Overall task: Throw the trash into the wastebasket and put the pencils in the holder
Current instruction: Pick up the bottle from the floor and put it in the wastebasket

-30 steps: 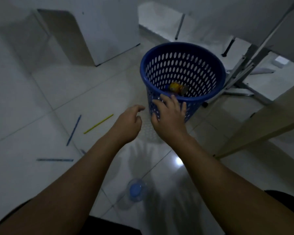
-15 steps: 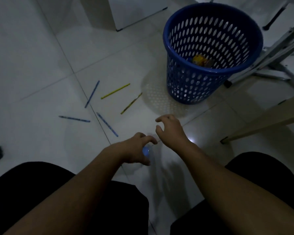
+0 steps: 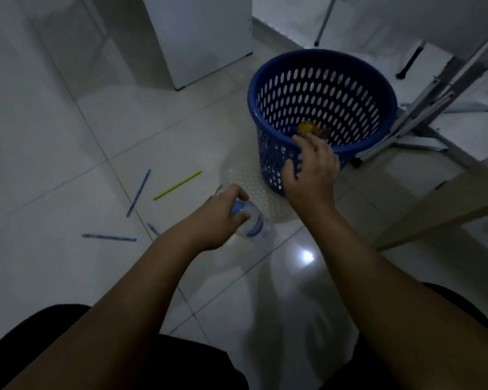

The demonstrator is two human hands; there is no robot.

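Note:
A blue perforated wastebasket (image 3: 321, 68) stands on the white tiled floor, with a yellow piece of trash (image 3: 307, 128) inside. My left hand (image 3: 217, 218) is closed around a clear plastic bottle (image 3: 254, 220) with a blue cap, held just above the floor in front of the basket. My right hand (image 3: 312, 171) hovers with fingers spread at the basket's near wall, holding nothing. Several pencils lie on the floor to the left: a yellow pencil (image 3: 177, 184), a blue pencil (image 3: 138, 192) and another blue pencil (image 3: 109, 237). No pencil holder is in view.
A white cabinet (image 3: 197, 38) stands behind the pencils. Grey metal frame legs (image 3: 423, 116) rise right of the basket, and a pale wooden beam (image 3: 445, 209) slants across the right side. My dark-clothed knees fill the bottom edge.
My left hand closed on the bottle that lay on the floor and lifted it toward the basket. My right hand moved up to the basket's near wall.

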